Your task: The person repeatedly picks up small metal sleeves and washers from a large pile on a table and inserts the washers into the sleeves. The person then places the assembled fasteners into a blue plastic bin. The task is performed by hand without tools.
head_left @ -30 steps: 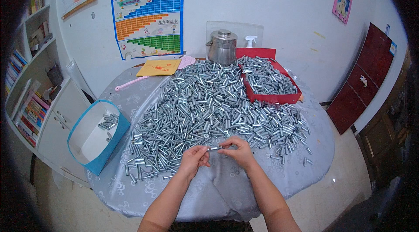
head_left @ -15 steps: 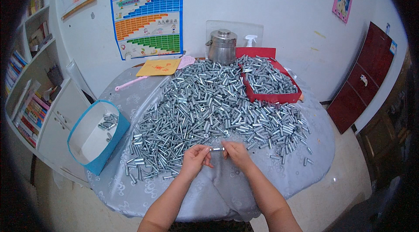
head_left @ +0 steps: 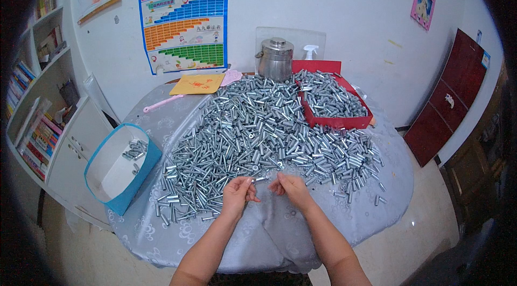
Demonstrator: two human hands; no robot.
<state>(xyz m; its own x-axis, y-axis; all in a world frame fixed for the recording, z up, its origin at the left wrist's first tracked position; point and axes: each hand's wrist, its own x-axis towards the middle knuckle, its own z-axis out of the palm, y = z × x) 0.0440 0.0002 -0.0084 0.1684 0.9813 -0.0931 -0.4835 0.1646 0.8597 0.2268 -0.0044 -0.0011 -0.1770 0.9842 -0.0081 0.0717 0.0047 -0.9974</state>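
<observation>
Near the front edge of the big pile of silver metal bolts and sleeves [head_left: 253, 130], both my hands are raised close together. My left hand [head_left: 237, 194] pinches a short silver metal bolt [head_left: 260, 179] between thumb and forefinger, its free end toward the right. My right hand [head_left: 291, 191] is just to the right, thumb and forefinger drawn together near that end with a small gap. Whether anything small sits in the right fingertips is too fine to make out.
An open blue bin [head_left: 126, 178] with a few metal pieces stands at left. A red box [head_left: 339, 121] full of pieces sits at back right. A steel canister [head_left: 276, 62], a yellow envelope [head_left: 196, 84] and a pink fly swatter [head_left: 164, 103] lie along the back.
My right hand's fingertips have come away from the bolt, which both hands held between them. The bolt now stays in my left hand, tilted slightly up to the right.
</observation>
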